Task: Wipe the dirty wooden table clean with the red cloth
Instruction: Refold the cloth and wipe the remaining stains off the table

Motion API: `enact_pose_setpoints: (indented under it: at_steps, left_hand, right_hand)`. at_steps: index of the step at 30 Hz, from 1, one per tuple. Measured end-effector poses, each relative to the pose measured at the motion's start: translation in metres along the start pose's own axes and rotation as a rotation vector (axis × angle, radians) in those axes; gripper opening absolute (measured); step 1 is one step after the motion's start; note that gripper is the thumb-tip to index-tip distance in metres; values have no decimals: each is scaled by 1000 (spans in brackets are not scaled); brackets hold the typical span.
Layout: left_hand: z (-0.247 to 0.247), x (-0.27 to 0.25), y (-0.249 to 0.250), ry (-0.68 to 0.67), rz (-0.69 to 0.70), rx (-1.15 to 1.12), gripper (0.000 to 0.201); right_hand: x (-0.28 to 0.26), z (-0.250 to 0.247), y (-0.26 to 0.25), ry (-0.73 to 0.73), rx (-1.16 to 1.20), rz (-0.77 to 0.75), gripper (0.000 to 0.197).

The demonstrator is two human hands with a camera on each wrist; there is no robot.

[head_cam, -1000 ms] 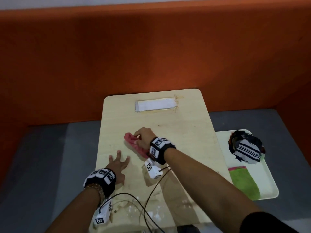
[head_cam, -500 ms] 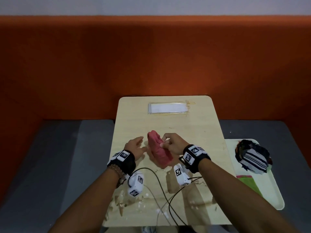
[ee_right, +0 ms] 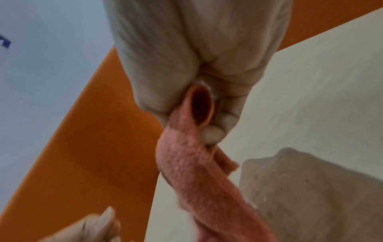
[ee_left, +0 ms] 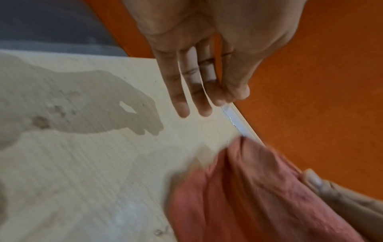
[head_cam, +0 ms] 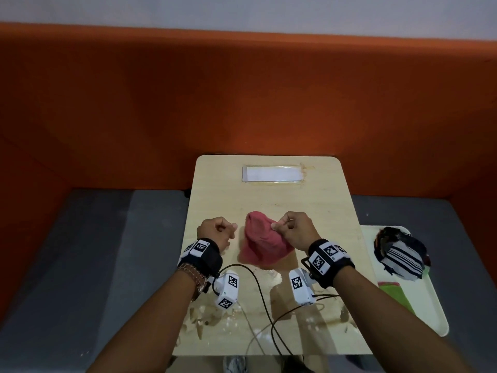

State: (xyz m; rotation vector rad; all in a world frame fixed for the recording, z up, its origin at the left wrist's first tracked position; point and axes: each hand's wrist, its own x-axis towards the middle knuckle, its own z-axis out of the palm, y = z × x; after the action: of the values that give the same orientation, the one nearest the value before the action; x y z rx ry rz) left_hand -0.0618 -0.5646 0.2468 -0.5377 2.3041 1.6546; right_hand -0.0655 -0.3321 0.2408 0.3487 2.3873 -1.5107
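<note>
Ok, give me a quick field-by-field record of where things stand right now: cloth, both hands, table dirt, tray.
red cloth: lifted at one edge, lower part draped on the table
right hand: pinches the cloth's upper edge
left hand: beside the cloth, holding nothing, off the cloth
wooden table: crumbs and smears along the near edge, unwiped
white label: flat at the far end
tray: right of the table, holds a striped cloth and a green cloth
</note>
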Motion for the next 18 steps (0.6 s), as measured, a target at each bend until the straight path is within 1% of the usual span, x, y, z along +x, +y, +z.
enact_pose_setpoints:
  at_steps: [2, 3, 5, 6, 7, 8, 9, 10, 11, 12, 13, 14, 15, 16, 17, 18]
  left_hand:
    - [-5, 0, 0, -51, 3, 32, 23]
    - [-6, -2, 1, -102, 10, 50, 19]
    - [-2, -13, 6, -268, -22, 32, 7]
    - [3, -20, 8, -365, -54, 6, 19]
    - [10, -26, 9, -461, -82, -32, 37]
    - [18, -32, 11, -518, -93, -61, 53]
    - [25, -36, 11, -524, -79, -70, 65]
    - [30, -38, 11, -496, -50, -84, 68]
    - [33, -39, 11, -436, -29, -93, 64]
    - [34, -39, 12, -370, -16, -102, 56]
    - [33, -38, 14, -313, -10, -101, 49]
    - [32, -35, 14, -283, -1, -112, 44]
    - [32, -33, 15, -274, 9, -125, 39]
    - [31, -31, 16, -278, 19, -145, 35]
    - [31, -32, 19, -286, 26, -150, 31]
    - [30, -32, 21, -301, 30, -155, 29]
  right_hand:
    - [-5, -3, 5, -4, 98, 62, 20]
    - [-9, -4, 7, -15, 149, 85, 20]
    - [-14, -2, 7, -10, 222, 108, 23]
    - [-18, 0, 4, -3, 251, 119, 26]
    - [-21, 3, -1, -9, 289, 129, 31]
    - [-24, 6, -5, -41, 347, 124, 34]
    - [-27, 8, -9, -94, 423, 111, 34]
    - [-29, 8, -12, -152, 497, 94, 31]
    - [-31, 6, -14, -214, 557, 79, 29]
    - [-32, 4, -14, -269, 569, 45, 32]
    - [-33, 1, -13, -313, 520, -13, 41]
    - [-32, -1, -9, -325, 406, -82, 49]
    - [-35, -1, -8, -311, 278, -142, 54]
    - [-35, 1, -8, -263, 173, -177, 53]
    - [-35, 4, -7, -192, 125, -195, 47]
    - [-33, 8, -8, -112, 109, -207, 35]
